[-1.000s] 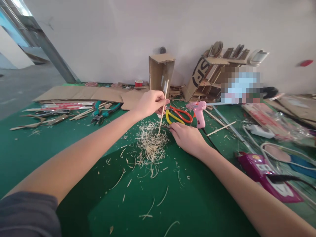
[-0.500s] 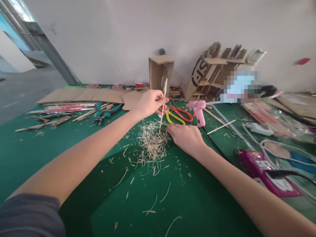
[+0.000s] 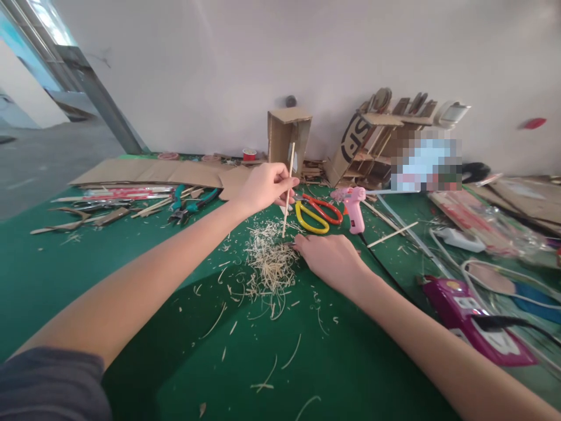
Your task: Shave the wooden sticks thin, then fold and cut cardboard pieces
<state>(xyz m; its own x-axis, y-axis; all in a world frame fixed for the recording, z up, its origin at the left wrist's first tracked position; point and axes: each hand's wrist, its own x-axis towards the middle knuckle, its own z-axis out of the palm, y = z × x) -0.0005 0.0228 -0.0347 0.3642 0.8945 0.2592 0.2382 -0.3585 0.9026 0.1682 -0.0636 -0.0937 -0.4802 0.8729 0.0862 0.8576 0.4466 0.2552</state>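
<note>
Pinched between the thumb and fingers of my left hand [image 3: 270, 186], a thin wooden stick [image 3: 288, 193] stands nearly upright with a slight tilt. Its lower end hangs over a heap of pale wood shavings [image 3: 274, 263] on the green table [image 3: 184, 362]. My right hand [image 3: 328, 254] is closed low beside that end, at the right edge of the heap. A small thin, grey, blade-like piece [image 3: 290, 244] pokes out from its fingertips; most of it is hidden. Behind the hands lie scissors with red and yellow handles [image 3: 313, 217].
Right of the scissors stands a pink glue gun [image 3: 354, 207] with a black cord. A purple device [image 3: 477, 321] lies at the right. Green-handled pliers [image 3: 188, 204] and sticks are at the left. Cardboard boxes [image 3: 289, 117] stand along the wall.
My right hand has moved a little down, away from the scissors' yellow handle, which shows more. My left hand still holds the stick in nearly the same place. The view has shifted slightly.
</note>
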